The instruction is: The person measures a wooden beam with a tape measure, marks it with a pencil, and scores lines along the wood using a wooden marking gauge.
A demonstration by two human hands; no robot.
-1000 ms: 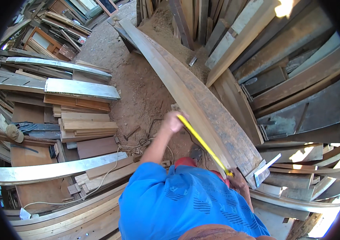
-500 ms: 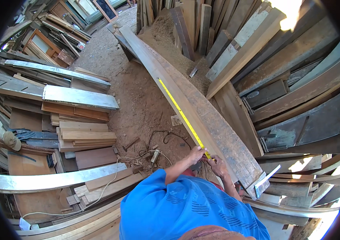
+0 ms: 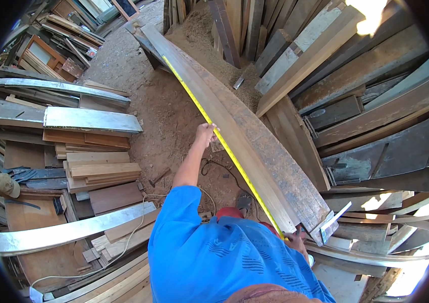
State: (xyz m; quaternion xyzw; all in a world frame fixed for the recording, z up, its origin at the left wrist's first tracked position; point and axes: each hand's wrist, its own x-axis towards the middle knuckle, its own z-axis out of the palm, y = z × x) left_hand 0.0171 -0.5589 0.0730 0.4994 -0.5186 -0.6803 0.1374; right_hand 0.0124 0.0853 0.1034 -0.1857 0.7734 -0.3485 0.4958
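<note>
A yellow tape measure [image 3: 247, 182] is drawn out along the left edge of a long brown plank [image 3: 234, 134]. That plank lies on a wider weathered board [image 3: 290, 169], running from beside me toward the far left. My left hand [image 3: 205, 135] reaches forward, its fingers closed on the tape blade about halfway along. Close to my body, my right hand [image 3: 297, 242] is closed round the tape measure at the plank's near end; its fingers partly hide the tape there.
A square-like tool [image 3: 328, 225] rests at the board's near right corner. A hammer [image 3: 160, 177] and a dark cable [image 3: 224, 169] lie on the dirt floor. Stacked boards [image 3: 104, 166] line the left; leaning planks [image 3: 315, 65] crowd the right.
My left hand has moved forward along the plank, and my right hand back to its near end. The tape now stretches much farther along the edge. My view has shifted slightly.
</note>
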